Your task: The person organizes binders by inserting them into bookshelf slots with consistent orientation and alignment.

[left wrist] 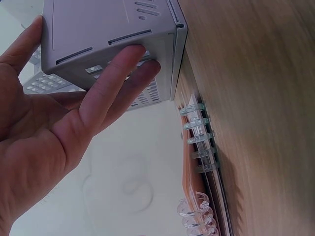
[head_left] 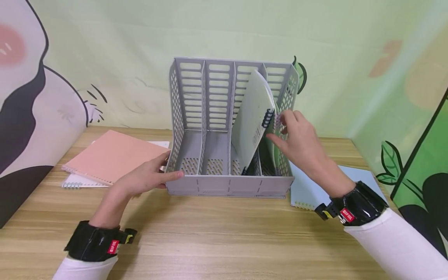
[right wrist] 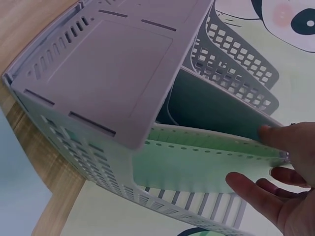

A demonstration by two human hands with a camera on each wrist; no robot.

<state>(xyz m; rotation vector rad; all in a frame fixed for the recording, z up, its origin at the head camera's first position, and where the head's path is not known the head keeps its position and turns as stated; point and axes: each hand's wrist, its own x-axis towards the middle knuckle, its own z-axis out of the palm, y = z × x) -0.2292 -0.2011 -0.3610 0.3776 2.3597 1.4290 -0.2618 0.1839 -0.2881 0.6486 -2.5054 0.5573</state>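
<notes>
Grey plastic organizer [head_left: 229, 186] on a wood-grained surface [head_left: 217, 237], with a person's two hands at work on it. At the organizer's rightmost compartment, the right hand [head_left: 299, 138] meets a green notebook [right wrist: 187, 167], thumb and loosely bent fingers to either side of its coil-bound front edge; whether they pinch it or merely touch it cannot be told. The green notebook stands inside that compartment, near the organizer's right wall. At the organizer's front left corner, the left hand [head_left: 147, 177] has its thumb on the front rim and its fingers extended against the side wall, apparently bracing it. A pale notebook [head_left: 250, 116] with a dark coil is set in the organizer's third compartment from the left, its upper part leaning right. Left of the organizer, a pink notebook [head_left: 112, 153] overlies a white notebook [head_left: 78, 181]; right of it lies a blue notebook [head_left: 304, 190]. The step in hand appears to be settling the green notebook upright in its compartment. The next move would call for freeing the right fingers without snagging the coil or tipping the pale notebook, while the left hand steadies the organizer.
</notes>
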